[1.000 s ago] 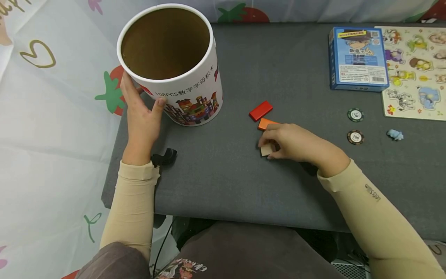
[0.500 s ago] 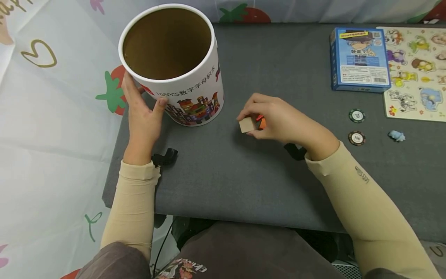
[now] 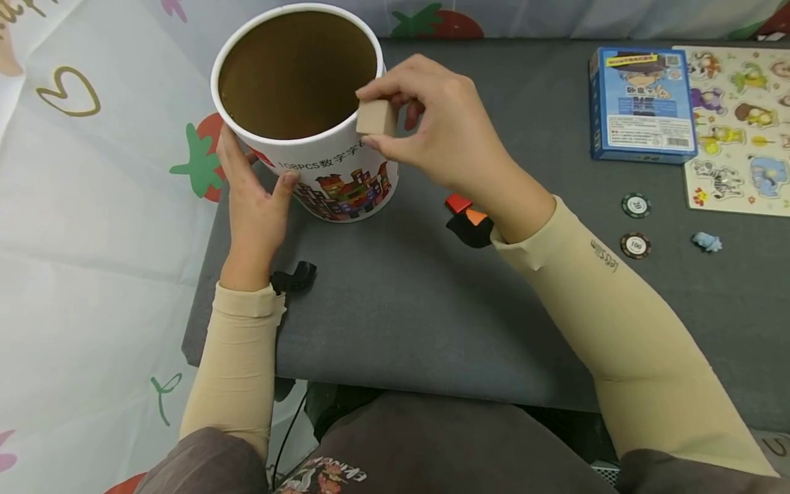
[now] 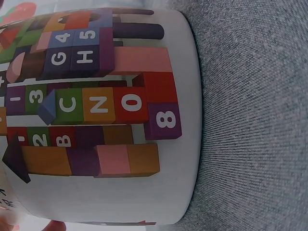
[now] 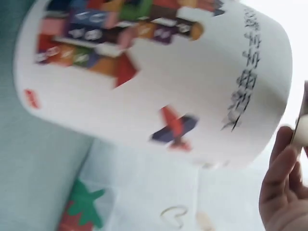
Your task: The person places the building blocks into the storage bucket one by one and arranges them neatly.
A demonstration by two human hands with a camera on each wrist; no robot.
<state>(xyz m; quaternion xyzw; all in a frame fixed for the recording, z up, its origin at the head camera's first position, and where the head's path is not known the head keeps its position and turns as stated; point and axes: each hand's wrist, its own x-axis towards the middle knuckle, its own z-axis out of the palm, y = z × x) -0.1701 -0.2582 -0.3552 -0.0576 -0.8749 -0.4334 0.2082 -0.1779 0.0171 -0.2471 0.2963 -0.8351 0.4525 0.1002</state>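
Observation:
A tall white cardboard bucket (image 3: 333,161), printed with colourful building blocks, stands at the table's left with its brown inside showing. My left hand (image 3: 256,216) grips its near left side, thumb on the front and fingers round the side. Between thumb and fingers of my right hand (image 3: 453,127) is a plain wooden block (image 3: 375,118), raised to the bucket's right rim. In the right wrist view the block (image 5: 301,131) is partly cut off at the edge, beside the bucket's mouth. The left wrist view is filled by the bucket's printed wall (image 4: 178,197).
Under the right wrist lie a red block (image 3: 457,203) and an orange block (image 3: 476,217), partly covered. Further right are two poker chips (image 3: 636,205), a small blue figure (image 3: 706,241), a blue game box (image 3: 644,103) and an animal puzzle board (image 3: 734,171).
My right hand has picked the wooden block up off the table and carried it up and left to the bucket's rim. My left hand has stayed on the bucket.

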